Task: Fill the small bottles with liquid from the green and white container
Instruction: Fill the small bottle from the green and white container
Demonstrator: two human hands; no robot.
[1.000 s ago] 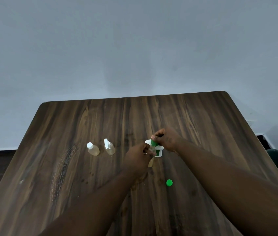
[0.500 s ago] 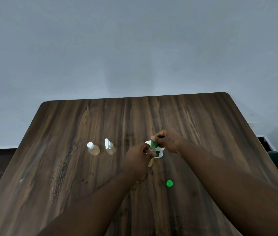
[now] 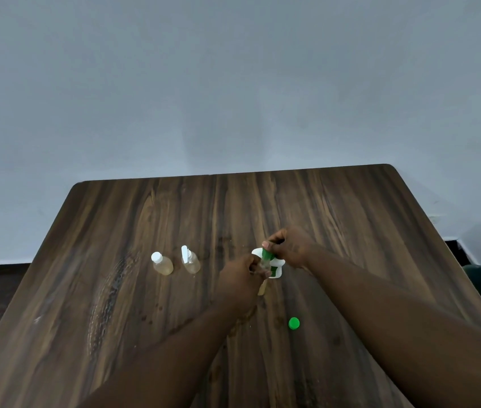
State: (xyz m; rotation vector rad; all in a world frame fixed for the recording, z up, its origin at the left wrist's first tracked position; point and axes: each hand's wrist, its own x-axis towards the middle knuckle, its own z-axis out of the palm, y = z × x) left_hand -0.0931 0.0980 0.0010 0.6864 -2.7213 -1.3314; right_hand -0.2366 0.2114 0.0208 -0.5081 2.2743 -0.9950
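**Both hands closed at mid-tabletop**

The left hand is curled round a small bottle; only its lower end, with pale yellowish liquid in it, is seen below the fingers. The right hand is closed, its fingertips pinched at the green top of the green and white container, which is held against the left hand's far side. Whether liquid is running cannot be told. Left of the hands and well apart from them, a round-capped bottle and a tall-capped bottle are stood side by side, both part-filled with yellowish liquid. A green cap is seen on the tabletop between the forearms.
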